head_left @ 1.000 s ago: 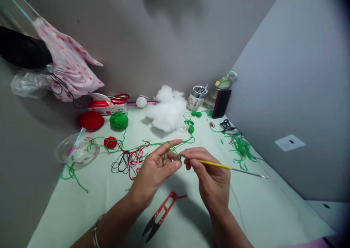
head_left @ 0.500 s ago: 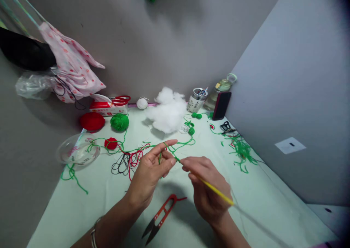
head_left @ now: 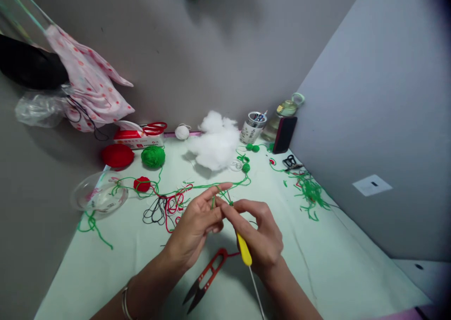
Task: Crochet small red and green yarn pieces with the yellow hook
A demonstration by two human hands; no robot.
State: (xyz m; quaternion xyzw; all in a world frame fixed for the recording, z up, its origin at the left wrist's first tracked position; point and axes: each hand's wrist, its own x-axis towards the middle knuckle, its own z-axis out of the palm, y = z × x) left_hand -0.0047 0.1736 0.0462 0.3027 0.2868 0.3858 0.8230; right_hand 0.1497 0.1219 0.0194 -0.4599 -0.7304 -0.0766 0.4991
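Observation:
My left hand (head_left: 192, 223) pinches green yarn (head_left: 213, 202) between thumb and fingers, its index finger stretched out with the strand running over it. In my right hand (head_left: 262, 240) is a crochet hook with a yellow handle (head_left: 244, 251), its thin metal end slanting up to the left hand's fingertips. A small green stitched bit (head_left: 231, 203) sits on the hook beside the right fingertips. Both hands meet above the table, fingertips close together. Below them lie red-handled thread snips (head_left: 213, 268), blades toward me, near a short red strand.
Behind the hands are white stuffing (head_left: 214, 144), a green yarn ball (head_left: 153, 156) and red yarn (head_left: 117, 156). A clear plastic bowl (head_left: 79, 200) stands left. Green scraps (head_left: 312, 193), a phone (head_left: 284, 135) and a pen tin (head_left: 252, 131) are right. Loose yarn crosses the table (head_left: 141, 268).
The crochet hook has swung from slanting to the right to a steeper angle, its handle now pointing toward me. My right hand has turned and closed in on the left fingertips.

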